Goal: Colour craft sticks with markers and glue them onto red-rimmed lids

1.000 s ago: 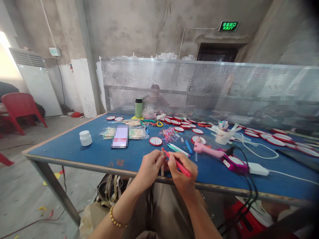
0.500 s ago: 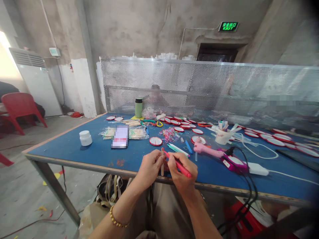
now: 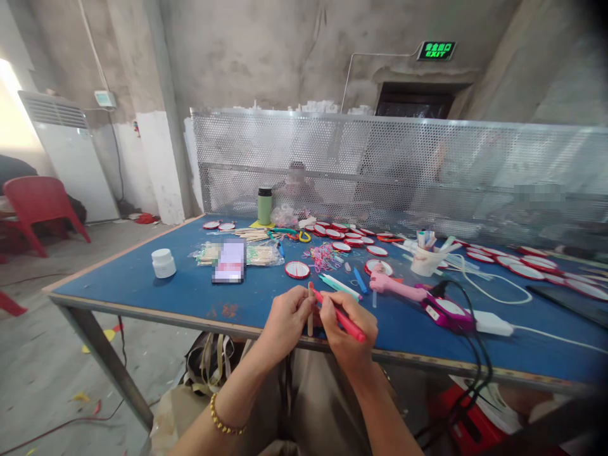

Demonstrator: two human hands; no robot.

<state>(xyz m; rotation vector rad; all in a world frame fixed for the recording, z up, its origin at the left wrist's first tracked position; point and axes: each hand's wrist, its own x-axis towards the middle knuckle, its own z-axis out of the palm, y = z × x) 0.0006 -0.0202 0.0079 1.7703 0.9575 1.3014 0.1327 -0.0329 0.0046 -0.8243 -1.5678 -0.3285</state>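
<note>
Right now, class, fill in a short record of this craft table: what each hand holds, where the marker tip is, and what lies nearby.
Left hand: pinches a wooden stick upright at the table's near edge
Right hand: grips a red marker, tip at the stick's upper end
Surface: blue table
Right of hands: pink glue gun, corded
Far left: white jar
Beyond: red-rimmed disc, green bottle

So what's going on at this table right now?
A person sits at the near edge of a blue table. The left hand holds a wooden stick upright, and the right hand grips a red marker with its tip at the stick's upper end. Farther back on the table lie a pink glue gun, red-rimmed discs, a cup of pens and a white jar.
</note>
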